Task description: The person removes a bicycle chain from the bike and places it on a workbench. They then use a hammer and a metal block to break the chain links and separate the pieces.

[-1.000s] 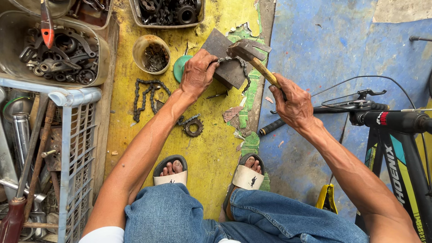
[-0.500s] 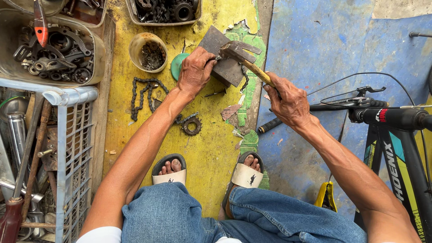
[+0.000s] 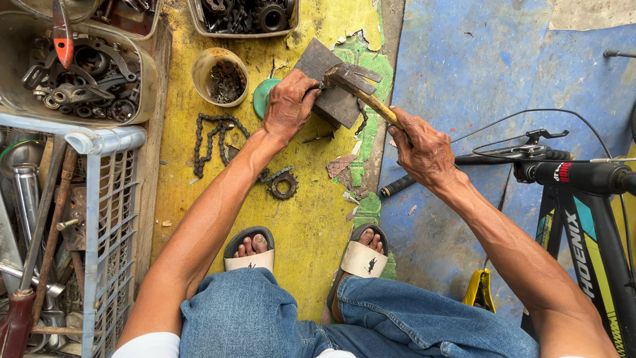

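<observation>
My right hand (image 3: 424, 147) grips the wooden handle of a claw hammer (image 3: 350, 77), whose rusty head rests on a dark metal block (image 3: 331, 99) on the yellow floor. My left hand (image 3: 287, 106) presses down at the block's left edge, fingers pinching something small on it that I cannot make out. A piece of bicycle chain (image 3: 362, 118) hangs off the block's right side. A loose chain (image 3: 211, 138) and a small sprocket (image 3: 285, 187) lie on the floor by my left forearm.
A tub of small parts (image 3: 222, 78) and a green lid (image 3: 262, 97) sit left of the block. Bins of rusty parts (image 3: 79, 73) and a white crate of tools (image 3: 106, 219) fill the left. A bicycle handlebar (image 3: 570, 174) stands at the right. My sandalled feet (image 3: 250, 248) are below.
The hammer head has come down a little onto the block, and my right hand has shifted slightly. My left hand stays on the block.
</observation>
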The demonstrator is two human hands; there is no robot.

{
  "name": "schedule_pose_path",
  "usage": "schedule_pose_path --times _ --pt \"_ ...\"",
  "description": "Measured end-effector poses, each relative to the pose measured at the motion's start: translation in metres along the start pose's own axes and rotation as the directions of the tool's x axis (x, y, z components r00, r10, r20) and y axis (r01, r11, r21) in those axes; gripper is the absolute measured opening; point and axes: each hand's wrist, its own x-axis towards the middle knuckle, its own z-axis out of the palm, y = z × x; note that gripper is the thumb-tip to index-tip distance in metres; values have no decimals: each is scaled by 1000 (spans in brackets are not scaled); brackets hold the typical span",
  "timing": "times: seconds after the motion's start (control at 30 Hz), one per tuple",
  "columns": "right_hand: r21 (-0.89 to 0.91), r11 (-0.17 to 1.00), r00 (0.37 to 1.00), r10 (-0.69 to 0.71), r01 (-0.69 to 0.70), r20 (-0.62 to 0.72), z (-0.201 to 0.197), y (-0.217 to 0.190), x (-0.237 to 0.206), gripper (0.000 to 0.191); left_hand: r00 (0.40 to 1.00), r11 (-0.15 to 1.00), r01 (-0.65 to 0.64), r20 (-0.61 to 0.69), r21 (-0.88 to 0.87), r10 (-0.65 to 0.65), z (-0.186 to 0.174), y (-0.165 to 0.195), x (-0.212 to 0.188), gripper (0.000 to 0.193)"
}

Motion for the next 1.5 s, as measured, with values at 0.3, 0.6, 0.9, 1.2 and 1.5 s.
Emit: schedule_pose_path --times 0.3,0.6,0.9,1.2,1.5 --pt "6 1000 1000 -4 4 -2 0 1 0 39 1000 1000 -14 -8 3 14 -1 1 0 13" --pt "-19 1000 1000 -6 6 -14 0 2 -1 40 1000 1000 -5 -12 -3 5 0 2 -1 13" --pt "-56 998 1000 -22 22 1 -1 5 -1 41 1000 1000 -4 -15 -7 4 -1 4 1 13" --pt "123 980 963 -121 154 -243 10 9 -7 24 1000 1000 -11 3 -2 11 0 0 -2 11" --pt "-19 998 994 -64 63 -88 -4 4 6 36 999 998 -36 39 57 34 -3 3 1 10"
